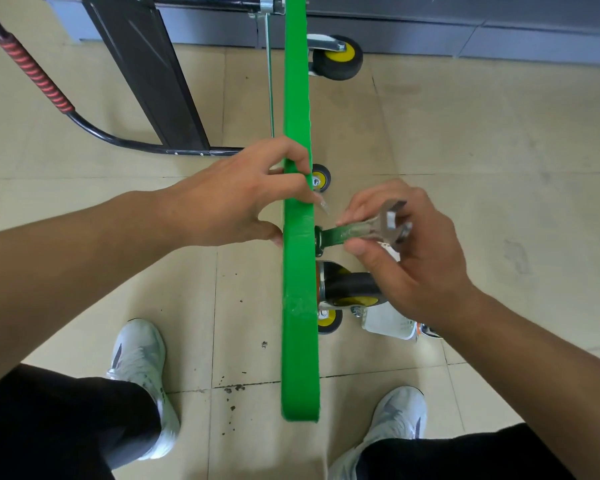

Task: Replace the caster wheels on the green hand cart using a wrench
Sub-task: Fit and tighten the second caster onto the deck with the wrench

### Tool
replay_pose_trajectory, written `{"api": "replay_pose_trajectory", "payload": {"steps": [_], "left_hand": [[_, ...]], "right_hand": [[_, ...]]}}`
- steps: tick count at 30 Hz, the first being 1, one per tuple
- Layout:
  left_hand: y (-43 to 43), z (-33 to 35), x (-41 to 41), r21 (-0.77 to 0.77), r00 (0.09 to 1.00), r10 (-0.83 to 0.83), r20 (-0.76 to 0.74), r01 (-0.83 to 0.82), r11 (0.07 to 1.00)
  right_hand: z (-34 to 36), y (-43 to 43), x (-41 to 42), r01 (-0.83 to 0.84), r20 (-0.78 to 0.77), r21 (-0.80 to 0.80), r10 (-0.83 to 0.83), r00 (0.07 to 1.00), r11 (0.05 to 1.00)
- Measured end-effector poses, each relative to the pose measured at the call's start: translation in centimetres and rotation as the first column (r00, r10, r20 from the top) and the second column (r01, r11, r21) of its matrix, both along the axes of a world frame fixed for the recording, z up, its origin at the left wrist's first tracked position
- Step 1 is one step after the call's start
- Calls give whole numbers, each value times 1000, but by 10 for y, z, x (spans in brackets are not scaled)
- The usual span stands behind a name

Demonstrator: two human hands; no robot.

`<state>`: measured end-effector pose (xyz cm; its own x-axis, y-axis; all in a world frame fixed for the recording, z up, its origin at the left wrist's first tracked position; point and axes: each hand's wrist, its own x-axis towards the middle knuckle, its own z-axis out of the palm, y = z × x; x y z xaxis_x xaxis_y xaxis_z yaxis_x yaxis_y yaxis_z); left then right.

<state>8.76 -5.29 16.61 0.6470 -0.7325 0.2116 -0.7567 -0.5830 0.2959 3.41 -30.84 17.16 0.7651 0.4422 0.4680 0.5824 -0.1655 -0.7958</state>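
Observation:
The green hand cart stands on its edge, seen as a narrow green strip running away from me. My left hand grips its upper edge, fingers curled over the top. My right hand holds a metal wrench with a green handle, its far end against the cart's underside just above a black caster wheel with a yellow hub. Another mounted caster sits farther along the cart.
Two small loose casters lie on the tiled floor beside the cart, with a white plastic bag near them. The cart's folded black handle with a red grip lies at left. My feet stand on either side.

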Motion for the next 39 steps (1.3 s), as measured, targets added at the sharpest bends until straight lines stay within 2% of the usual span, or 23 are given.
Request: {"api": "replay_pose_trajectory", "payload": {"steps": [4,8,11,22,25,29,33,36,39], "left_hand": [[0,-1,0,-6,1000,-2,11,2,1000],[-1,-1,1,-10,1000,-9,3,9,1000],[0,-2,2,-8,1000,-11,2,11,1000],[0,0,2,-2,1000,-13,0,13,1000],[0,0,1,-2,1000,-8,12,8,1000],[-2,1,1,8,1000,-8,16,8,1000],[-2,1,-1,2,1000,-9,-4,9,1000],[-3,4,-3,5,1000,2,3,-2,1000],[-5,6,-5,21,1000,20,13,-20,1000]], "right_hand": [[-4,0,-5,-48,132,-75,58,990,996],[-9,-1,-13,-165,233,-199,210,950,966],[-21,1,-17,-163,261,-267,234,936,950],[-20,6,-10,-155,227,-218,204,952,963],[-16,9,-6,-107,212,-179,145,966,978],[-12,14,0,-33,138,-126,50,989,991],[-10,22,2,21,-54,-25,-22,998,999],[-3,33,9,135,-242,42,-121,963,990],[3,40,18,211,-342,30,-188,921,977]]}}
